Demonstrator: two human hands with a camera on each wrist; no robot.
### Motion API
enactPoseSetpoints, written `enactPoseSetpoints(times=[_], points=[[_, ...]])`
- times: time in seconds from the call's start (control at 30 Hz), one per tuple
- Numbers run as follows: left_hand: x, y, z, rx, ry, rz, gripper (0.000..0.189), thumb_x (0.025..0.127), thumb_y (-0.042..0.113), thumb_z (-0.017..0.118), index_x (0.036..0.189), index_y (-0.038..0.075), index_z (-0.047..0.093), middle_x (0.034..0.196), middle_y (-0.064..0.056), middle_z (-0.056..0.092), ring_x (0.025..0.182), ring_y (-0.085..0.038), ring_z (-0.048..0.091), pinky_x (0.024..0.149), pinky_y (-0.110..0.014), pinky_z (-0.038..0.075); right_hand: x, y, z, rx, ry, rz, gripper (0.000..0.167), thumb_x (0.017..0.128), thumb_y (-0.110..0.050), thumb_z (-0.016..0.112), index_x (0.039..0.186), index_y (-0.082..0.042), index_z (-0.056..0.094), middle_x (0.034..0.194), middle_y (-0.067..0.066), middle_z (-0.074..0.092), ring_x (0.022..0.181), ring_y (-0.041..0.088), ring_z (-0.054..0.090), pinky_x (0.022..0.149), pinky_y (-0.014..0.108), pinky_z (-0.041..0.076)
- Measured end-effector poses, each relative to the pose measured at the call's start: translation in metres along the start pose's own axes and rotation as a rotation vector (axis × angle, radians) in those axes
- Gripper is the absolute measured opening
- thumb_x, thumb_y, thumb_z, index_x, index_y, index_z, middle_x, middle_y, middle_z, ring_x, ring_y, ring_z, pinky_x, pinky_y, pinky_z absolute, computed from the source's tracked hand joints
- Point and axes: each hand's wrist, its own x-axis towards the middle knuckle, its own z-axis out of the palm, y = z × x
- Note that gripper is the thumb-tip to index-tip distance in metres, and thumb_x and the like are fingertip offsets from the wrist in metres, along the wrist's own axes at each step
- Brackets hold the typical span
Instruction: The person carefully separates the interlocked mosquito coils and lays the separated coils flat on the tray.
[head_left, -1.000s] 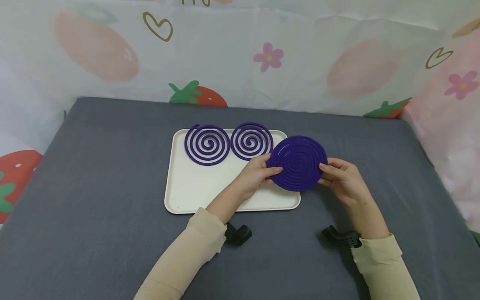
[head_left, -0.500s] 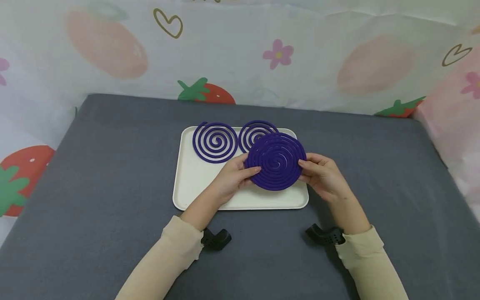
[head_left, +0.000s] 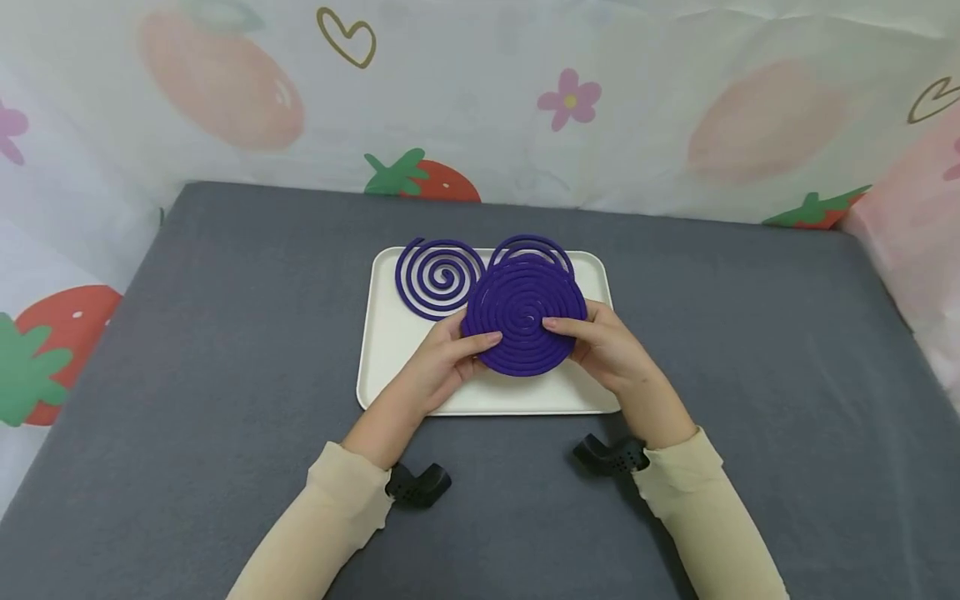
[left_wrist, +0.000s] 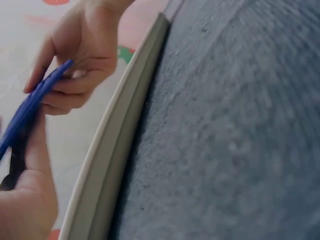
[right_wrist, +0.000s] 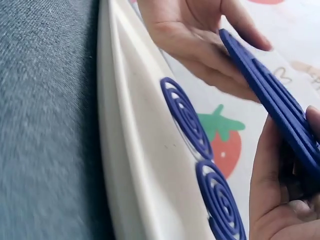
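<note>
Both hands hold a purple mosquito coil disc point(head_left: 525, 308), tightly wound with no gaps between its turns, tilted above the tray point(head_left: 393, 367). My left hand point(head_left: 442, 367) grips its left edge, thumb on the front face and fingers behind. From the right, my right hand point(head_left: 617, 354) pinches it with the thumb reaching across toward the centre. In the right wrist view, the held disc point(right_wrist: 270, 95) shows edge-on, thick and layered. A separated mosquito coil point(head_left: 444, 278) lies at the tray's back left. Another coil point(head_left: 531, 238) beside it is mostly hidden behind the held disc.
The shallow white tray rests on a grey cloth-covered table point(head_left: 225, 350). Behind the table hangs a pale curtain point(head_left: 465, 83) printed with strawberries, flowers and hearts. Black wrist mounts point(head_left: 420, 486) sit below both hands.
Both hands have carried the held disc left, from the tray's right end to over its middle, where it now covers much of the second coil. My right thumb has slid inward across the disc.
</note>
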Motion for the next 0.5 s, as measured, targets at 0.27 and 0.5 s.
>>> enactPoseSetpoints(times=[0.27,0.5], points=[[-0.005,0.002,-0.006,0.019,0.103,0.001,0.052,0.089,-0.01,0.049,0.139,-0.009,0.033,0.115,-0.011,0.057,0.097,-0.014,0.061,0.085,-0.028,0.053,0.013,0.01,0.014,0.071,0.005,-0.003,0.029,0.09,0.007,0.045,0.09,-0.009,0.069,0.087,0.004,0.069,0.077,0.012,0.066,0.07,0.024,0.054],[-0.016,-0.001,-0.014,0.038,0.099,0.003,0.052,0.09,-0.009,0.048,0.139,-0.009,0.032,0.12,-0.012,0.056,0.101,-0.013,0.06,0.088,-0.028,0.051,0.012,0.02,0.022,0.065,-0.023,0.029,0.027,0.091,0.005,0.046,0.092,-0.01,0.068,0.088,0.002,0.069,0.077,0.011,0.065,0.07,0.023,0.054]])
